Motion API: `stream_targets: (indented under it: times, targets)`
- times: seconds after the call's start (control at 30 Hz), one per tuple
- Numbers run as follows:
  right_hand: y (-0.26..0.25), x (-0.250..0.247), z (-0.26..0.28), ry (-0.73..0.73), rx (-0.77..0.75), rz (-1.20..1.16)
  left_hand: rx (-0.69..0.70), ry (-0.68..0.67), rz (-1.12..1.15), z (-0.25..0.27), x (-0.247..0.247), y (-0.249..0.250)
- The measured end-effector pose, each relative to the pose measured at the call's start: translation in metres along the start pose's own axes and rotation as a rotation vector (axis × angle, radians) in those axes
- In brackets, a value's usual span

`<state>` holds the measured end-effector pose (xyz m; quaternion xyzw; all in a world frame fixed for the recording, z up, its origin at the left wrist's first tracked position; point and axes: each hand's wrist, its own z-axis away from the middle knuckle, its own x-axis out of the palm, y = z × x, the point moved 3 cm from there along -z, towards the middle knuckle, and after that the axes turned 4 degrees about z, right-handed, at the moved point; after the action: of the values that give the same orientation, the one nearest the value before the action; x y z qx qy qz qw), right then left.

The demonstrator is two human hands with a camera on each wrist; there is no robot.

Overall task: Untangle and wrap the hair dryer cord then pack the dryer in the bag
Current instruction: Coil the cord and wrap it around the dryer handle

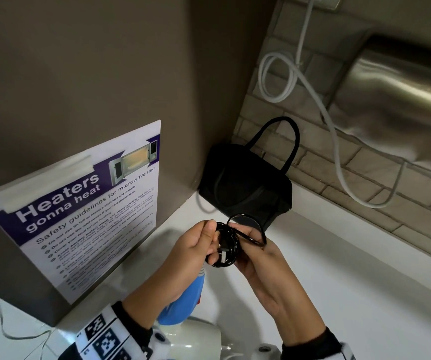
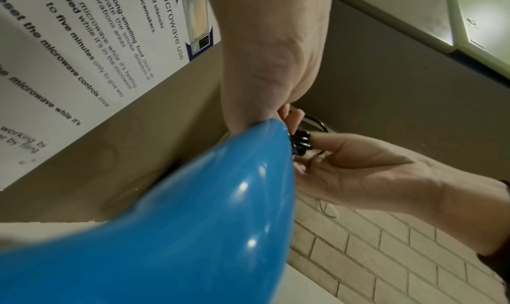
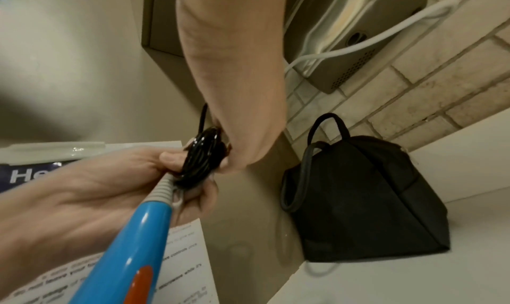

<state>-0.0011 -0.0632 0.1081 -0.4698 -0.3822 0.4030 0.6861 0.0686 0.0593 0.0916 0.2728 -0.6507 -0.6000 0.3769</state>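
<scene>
Above the white counter, both hands meet on a black cord [image 1: 226, 246] wound into a small tight coil, its plug lying across the middle. My left hand [image 1: 204, 242] grips the coil's left side, thumb on top. My right hand [image 1: 250, 255] pinches the right side, where one loose loop [image 1: 248, 229] sticks out. The hair dryer's blue handle [image 1: 184, 297] hangs under my left palm, its white body [image 1: 196, 336] low in the head view. In the right wrist view the coil [image 3: 204, 158] sits at the handle's [image 3: 132, 232] grey cord end. The black bag [image 1: 245, 183] stands behind in the corner.
A brown cabinet side with a microwave safety poster [image 1: 87, 211] closes the left. A steel wall unit [image 1: 401, 100] and its white cable [image 1: 339, 152] hang over the tiled back wall on the right. The white counter [image 1: 352, 281] stretches right of the hands.
</scene>
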Motion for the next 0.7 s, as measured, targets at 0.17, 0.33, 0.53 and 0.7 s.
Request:
stream_targets:
  times: [0.17,0.33,0.53,0.7]
  targets:
    - [0.000,0.004,0.012,-0.079,-0.187,0.199,0.021,0.034,-0.050,0.000,-0.003,0.000]
    - [-0.003,0.004,0.016,-0.031,-0.253,0.197,0.001,0.052,-0.075,0.004,-0.002,0.002]
    - [0.007,0.000,0.010,0.056,-0.182,0.014,0.009,0.063,-0.129,-0.002,0.001,0.009]
    - [0.003,0.004,0.011,-0.012,-0.178,0.057,0.031,0.151,-0.135,-0.008,0.003,0.023]
